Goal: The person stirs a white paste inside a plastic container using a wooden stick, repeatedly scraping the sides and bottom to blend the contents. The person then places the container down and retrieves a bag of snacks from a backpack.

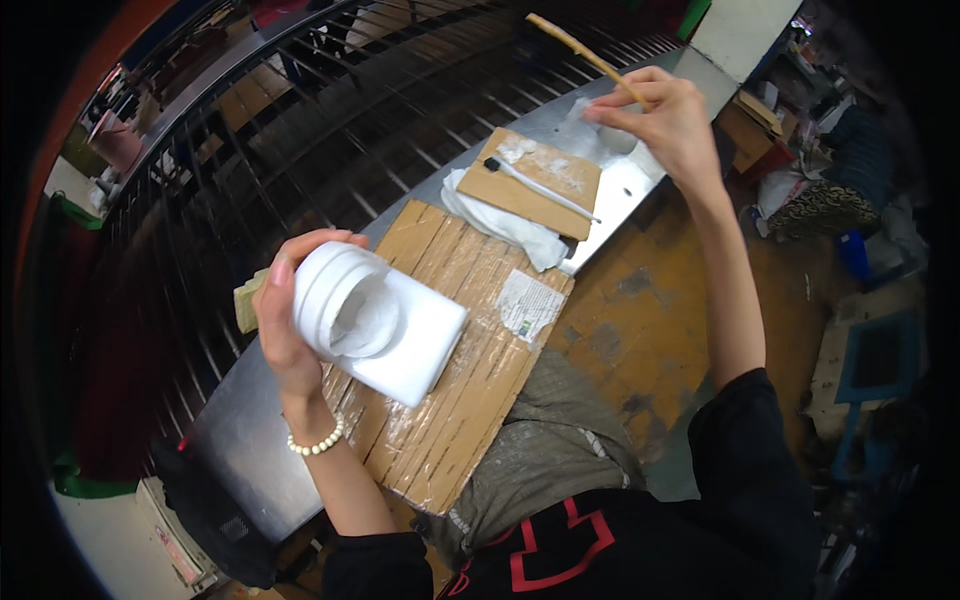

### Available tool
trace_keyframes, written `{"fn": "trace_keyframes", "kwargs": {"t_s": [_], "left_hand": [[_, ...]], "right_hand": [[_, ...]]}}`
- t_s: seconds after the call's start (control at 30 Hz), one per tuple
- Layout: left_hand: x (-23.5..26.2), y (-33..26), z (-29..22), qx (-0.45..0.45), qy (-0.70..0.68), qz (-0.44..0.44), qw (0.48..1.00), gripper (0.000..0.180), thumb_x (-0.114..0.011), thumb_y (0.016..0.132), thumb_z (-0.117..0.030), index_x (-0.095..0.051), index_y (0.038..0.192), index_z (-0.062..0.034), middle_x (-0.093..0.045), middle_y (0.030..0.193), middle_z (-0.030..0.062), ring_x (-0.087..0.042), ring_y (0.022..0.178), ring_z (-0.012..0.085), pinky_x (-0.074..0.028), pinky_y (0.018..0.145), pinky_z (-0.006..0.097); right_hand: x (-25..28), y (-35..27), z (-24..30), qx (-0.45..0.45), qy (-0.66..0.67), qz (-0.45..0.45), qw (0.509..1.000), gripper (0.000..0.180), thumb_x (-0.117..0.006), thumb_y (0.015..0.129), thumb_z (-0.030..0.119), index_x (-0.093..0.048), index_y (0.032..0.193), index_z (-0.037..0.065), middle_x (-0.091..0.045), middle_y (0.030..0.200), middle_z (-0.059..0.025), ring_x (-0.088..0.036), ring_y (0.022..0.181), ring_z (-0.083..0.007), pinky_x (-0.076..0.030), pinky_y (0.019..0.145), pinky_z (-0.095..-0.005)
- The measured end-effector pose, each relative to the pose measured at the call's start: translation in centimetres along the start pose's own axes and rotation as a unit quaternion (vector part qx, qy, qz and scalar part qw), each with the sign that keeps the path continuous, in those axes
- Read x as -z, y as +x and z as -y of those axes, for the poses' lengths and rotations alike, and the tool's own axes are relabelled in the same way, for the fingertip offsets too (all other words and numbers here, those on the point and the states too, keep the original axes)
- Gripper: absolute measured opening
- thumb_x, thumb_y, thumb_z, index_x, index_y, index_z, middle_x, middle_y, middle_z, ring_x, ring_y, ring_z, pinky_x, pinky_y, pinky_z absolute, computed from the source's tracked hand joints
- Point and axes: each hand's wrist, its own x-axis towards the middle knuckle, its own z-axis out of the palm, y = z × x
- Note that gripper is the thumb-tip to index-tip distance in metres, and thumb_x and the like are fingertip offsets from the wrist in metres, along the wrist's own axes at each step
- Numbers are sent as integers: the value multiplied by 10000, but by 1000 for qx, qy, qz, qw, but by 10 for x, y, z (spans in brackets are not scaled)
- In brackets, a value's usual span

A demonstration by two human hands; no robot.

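Note:
My left hand [283, 320] is wrapped round a white plastic jar [425, 335]. The jar is uncapped and tipped over the cardboard, and pale stuff shows inside its mouth. Up at the right, my right hand [668, 118] grips a thin wooden stick [575, 45] that points to the upper left. Beside its fingertips is a whitish translucent wad [577, 122]; whether the fingers touch it I cannot tell. Below lies a small cardboard piece [573, 182] with white smears, and across it a slim white rod with a black end [545, 192].
A big taped cardboard sheet [425, 440] with a label lies under the jar, partly on the metal table [255, 460]. A folded white cloth [500, 228] sits under the small cardboard. Metal bars [400, 130] run along the far side. Bags and boxes stand on the right.

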Motion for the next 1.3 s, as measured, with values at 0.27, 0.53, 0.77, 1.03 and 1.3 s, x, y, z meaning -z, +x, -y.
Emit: {"fn": "trace_keyframes", "kwargs": {"t_s": [0.27, 0.53, 0.77, 1.03, 1.3], "left_hand": [[0, -2, -2, 7, 10, -6, 1000, 606, -363, 1008, -451, -646, 1153, 65, -721, 1078, 214, -702, 974, 251, -545, 909, 340], [2, -1, 0, 1, 14, -1, 1000, 610, -355, 1004, -448, -644, 1152, 69, -719, 1083, 218, -701, 966, 251, -549, 900, 345], [1, 0, 2, -9, 1, 12, 1000, 604, -349, 1006, -433, -644, 1161, 70, -717, 1087, 221, -699, 976, 249, -547, 897, 339], [2, 4, 0, -5, 34, 15, 999, 625, -344, 1004, -439, -651, 1149, 86, -720, 1048, 230, -712, 927, 259, -567, 862, 347], [2, 34, -2, 90, 10, -75, 993, 570, -345, 1029, -385, -707, 1057, 55, -748, 924, 185, -730, 810, 224, -587, 787, 326]], "right_hand": [[-82, -2, -63, -42, -60, 46, 996, 163, -871, 686, 133, -809, 829, 87, -735, 776, -120, -700, 725, -257, -549, 713, -366], [-111, -24, -88, -58, -52, 92, 993, 152, -812, 762, 136, -812, 902, 77, -746, 842, -170, -718, 786, -328, -556, 763, -412], [-80, -25, -77, -99, 9, 92, 991, 269, -825, 796, 212, -783, 994, 35, -750, 886, -182, -726, 788, -276, -548, 733, -399], [-21, -41, 32, -90, 127, 123, 980, 311, -638, 992, 151, -646, 1264, -1, -586, 908, -14, -511, 769, -86, -401, 680, -233], [4, -52, 110, 264, -61, 56, 961, 430, -691, 789, -88, -762, 1164, 109, -625, 916, -52, -572, 730, -148, -459, 617, -259]]}}
